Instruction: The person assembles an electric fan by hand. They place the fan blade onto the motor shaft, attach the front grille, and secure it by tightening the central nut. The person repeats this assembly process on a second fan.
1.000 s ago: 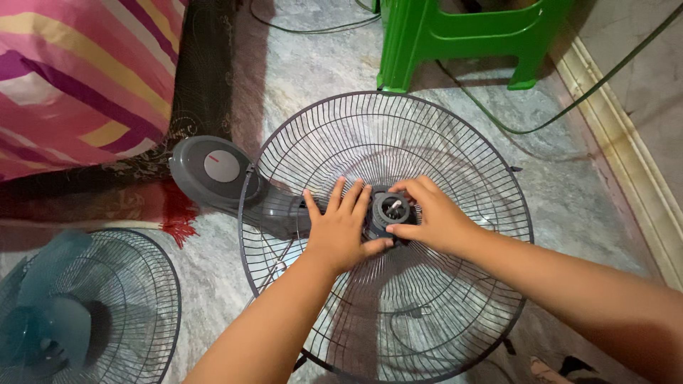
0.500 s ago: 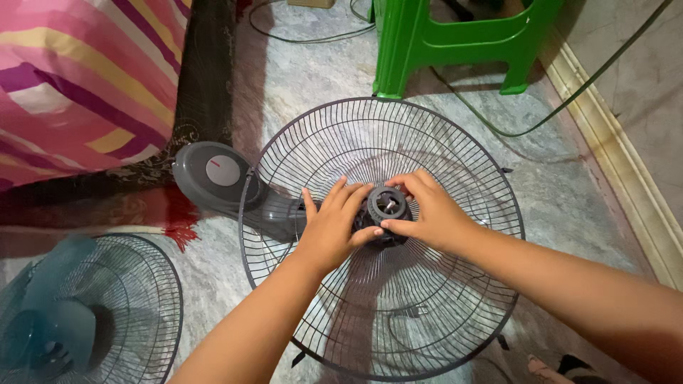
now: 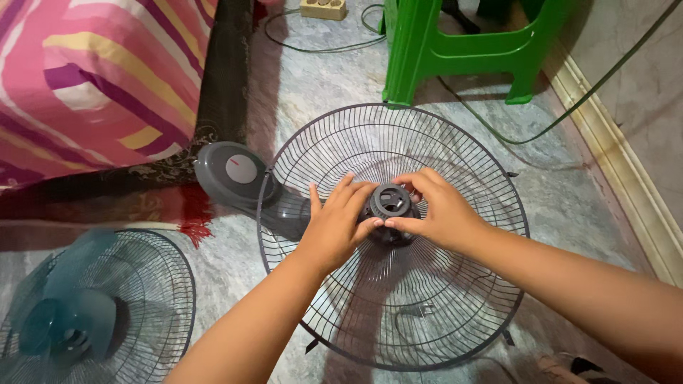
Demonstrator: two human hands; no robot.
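A round wire fan guard lies flat on the grey marbled floor, and both of the person's hands meet at its middle. There a dark grey round plastic nut sits on the hub of the guard. The left hand rests partly on the wires just left of the nut, fingers spread and curved, with the thumb pressed against the nut's lower edge. The right hand wraps the nut from the right, its thumb and forefinger pinching the rim while the other fingers curl over the far side, so both hands grip the nut between them. Behind the guard, seen through the wires and reaching out to the left, is the grey fan motor housing with a lighter round cap. At the lower left lies a second fan with teal blades inside its own wire guard, well apart from the hands. A striped pink, purple and yellow cloth fills the upper left corner. A green plastic stool stands just beyond the guard's far edge, and a thin green cable trails across the floor to its right.
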